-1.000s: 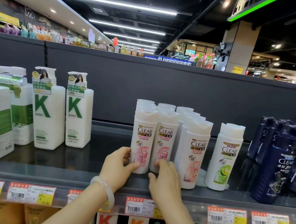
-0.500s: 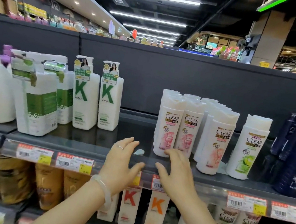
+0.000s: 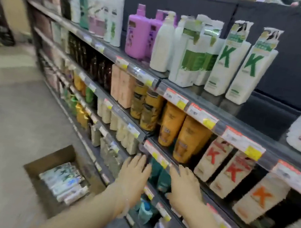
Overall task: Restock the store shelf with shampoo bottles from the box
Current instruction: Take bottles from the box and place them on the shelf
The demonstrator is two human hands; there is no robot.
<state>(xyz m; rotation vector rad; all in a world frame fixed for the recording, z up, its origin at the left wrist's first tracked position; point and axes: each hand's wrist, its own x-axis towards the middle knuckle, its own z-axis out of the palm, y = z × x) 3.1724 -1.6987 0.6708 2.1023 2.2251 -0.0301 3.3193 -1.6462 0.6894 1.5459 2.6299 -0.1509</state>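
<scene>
Both hands, the left hand (image 3: 134, 172) and right hand (image 3: 185, 186), are flat and hold nothing; next they should reach down into the box (image 3: 60, 178) by the shelf (image 3: 223, 123) foot and lift bottles (image 3: 64, 181) upright.

Green "K" on white pump bottles (image 3: 227, 59), red "K" on lower-shelf bottles (image 3: 212, 159), price tags blurred

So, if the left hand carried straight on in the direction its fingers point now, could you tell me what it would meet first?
Most likely the price-tag rail just beyond the left hand, whose fingertips point up towards it, and behind that the orange bottles. The picture is blurred, so depth is uncertain.
</scene>
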